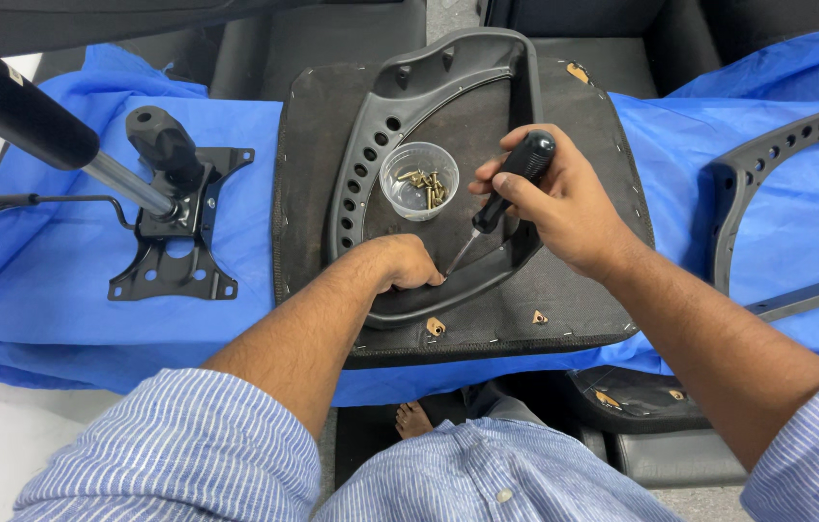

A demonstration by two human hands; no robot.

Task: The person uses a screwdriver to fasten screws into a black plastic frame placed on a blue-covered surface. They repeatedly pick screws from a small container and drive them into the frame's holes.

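Blue cloth (90, 319) is covering the work surface across the whole width of the frame, with dark upholstered seating showing along the top edge. Lying at the centre of it is an upturned chair seat (584, 290), its dark fabric underside facing up. A grey plastic armrest frame (371, 145) with a row of holes is resting on that underside, looping from the upper centre down toward the lower centre. A second grey armrest frame (767, 164) is lying at the right edge of the frame, well apart from the first. At the left, a black metal tilt mechanism (173, 261) is sitting on the cloth with a black and silver gas cylinder (52, 135) slanting in from the upper left.

The left hand (405, 263) is pressing down with curled fingers on the lower part of the armrest frame, just beside the tool tip. The right hand (564, 208) is clenching the black handle of a screwdriver (501, 198), which is tilting down and left so its tip is meeting the frame beside the left fingers. Above the left hand, a clear plastic cup (419, 179) is holding brass-coloured screws (427, 184).
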